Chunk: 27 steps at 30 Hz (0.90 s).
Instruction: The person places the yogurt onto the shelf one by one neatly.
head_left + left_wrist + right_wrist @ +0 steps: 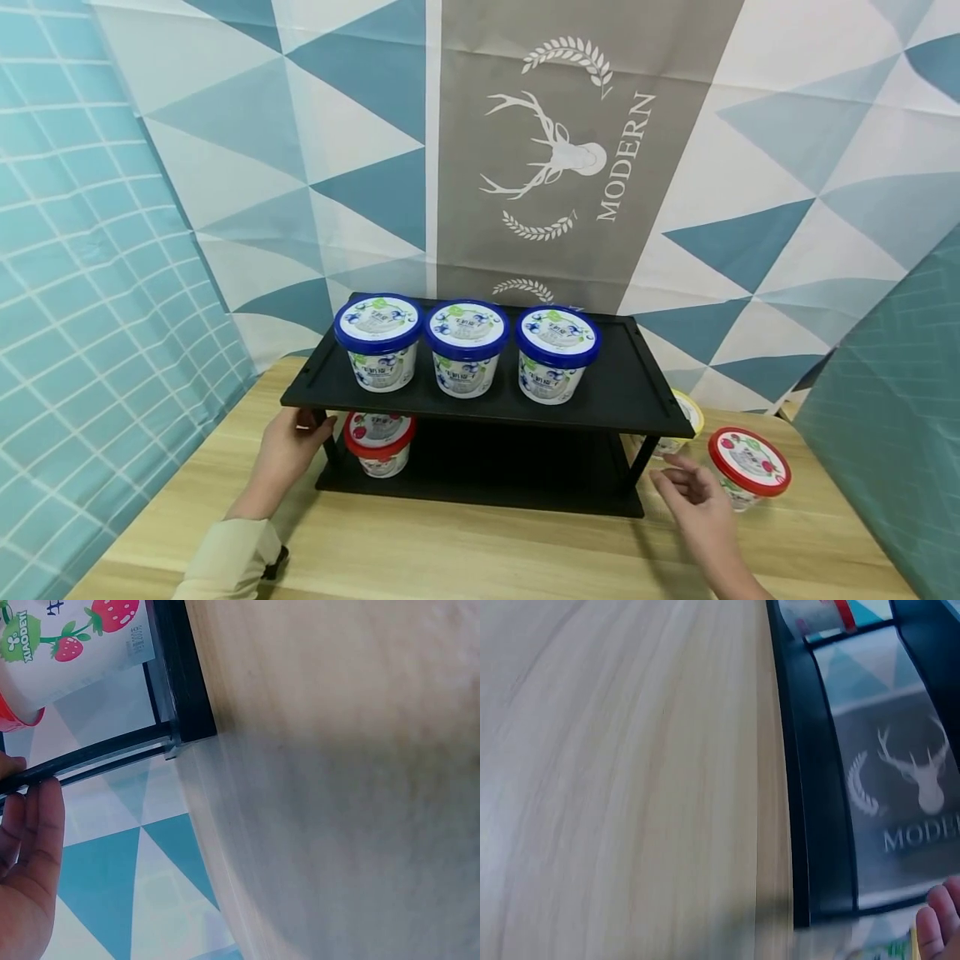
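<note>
A black two-tier shelf (622,358) stands on the wooden table. My left hand (283,446) grips its left post, with thumb and fingers on either side in the left wrist view (34,862). Three blue-lidded tubs (467,350) line the upper tier. On the lower tier, close to the left hand, sits a red-lidded tub (381,442) with strawberries on its side. My right hand (701,504) is beside the shelf's right post, fingers loosely bent and holding nothing. Just right of it is another red-lidded tub (750,462).
Behind the right post a yellow-lidded tub (688,412) is partly hidden by the shelf. A patterned cloth (375,167) with a deer head hangs behind. The wooden table (450,550) extends in front of the shelf.
</note>
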### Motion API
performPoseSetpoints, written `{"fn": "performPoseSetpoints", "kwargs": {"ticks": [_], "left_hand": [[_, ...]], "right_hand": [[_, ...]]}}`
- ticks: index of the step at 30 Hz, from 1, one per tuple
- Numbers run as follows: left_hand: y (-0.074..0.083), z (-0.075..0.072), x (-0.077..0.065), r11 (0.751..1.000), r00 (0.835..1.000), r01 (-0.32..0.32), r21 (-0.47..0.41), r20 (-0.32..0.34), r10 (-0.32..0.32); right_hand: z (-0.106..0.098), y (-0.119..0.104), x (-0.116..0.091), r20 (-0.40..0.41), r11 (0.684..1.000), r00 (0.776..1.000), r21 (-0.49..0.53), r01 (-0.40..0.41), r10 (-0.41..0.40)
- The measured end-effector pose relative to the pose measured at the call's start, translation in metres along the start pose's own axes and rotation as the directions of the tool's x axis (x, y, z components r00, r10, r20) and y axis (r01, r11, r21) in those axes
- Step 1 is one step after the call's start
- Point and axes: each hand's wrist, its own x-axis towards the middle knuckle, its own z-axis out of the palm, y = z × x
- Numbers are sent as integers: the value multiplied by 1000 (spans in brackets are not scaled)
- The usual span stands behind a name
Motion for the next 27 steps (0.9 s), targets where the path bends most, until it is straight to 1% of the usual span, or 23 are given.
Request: {"fn": "performPoseSetpoints", "kwargs": {"ticks": [1,3,4,7,9,11,12,13,15,17,18,20,22,23,24,27], "left_hand": [[0,0,0,1000,1000,-2,1,-1,2],[-1,-1,-1,1000,1000,-3,0,-4,3],[-1,0,-1,1000,1000,-2,2,-4,2],[-1,-1,-1,1000,1000,0,8,-3,0],[-1,0,-1,1000,1000,0,10,-1,0],[-1,0,0,1000,1000,-1,17,3,1],[-1,0,0,1000,1000,-2,23,5,2],[-1,0,0,1000,1000,-2,24,6,2],[0,0,0,1000,1000,0,26,9,0],[0,-1,0,1000,1000,5,25,11,-5],[0,-1,0,1000,1000,8,26,14,-8],[1,-1,0,1000,1000,15,24,18,-15],[1,-1,1,999,1000,23,25,20,-23],[1,-1,1,999,999,26,25,22,-27],[1,-1,1,999,999,28,23,22,-28],[1,-1,0,999,999,32,9,23,-32]], "right_hand": [[-5,2,2,-21,1000,1000,2,-15,15],[-16,6,5,-92,999,995,-8,-39,38],[-18,25,14,-129,999,991,-8,-39,37],[-30,53,29,-252,994,962,7,-108,106],[-40,63,34,-314,987,937,2,-161,154],[-50,68,36,-363,978,911,0,-209,195],[-55,67,35,-376,972,901,-2,-234,216],[-60,66,34,-388,967,891,-4,-256,235],[-69,56,29,-402,960,879,-2,-281,257],[-76,43,23,-397,941,861,22,-337,318],[-79,38,20,-387,933,856,30,-359,342],[-83,27,15,-336,915,856,49,-401,393],[-84,23,12,-275,886,849,23,-464,452],[-85,22,12,-243,877,850,6,-480,467],[-85,23,12,-209,874,857,-16,-485,472],[-87,29,16,-126,859,861,-85,-505,494]]}}
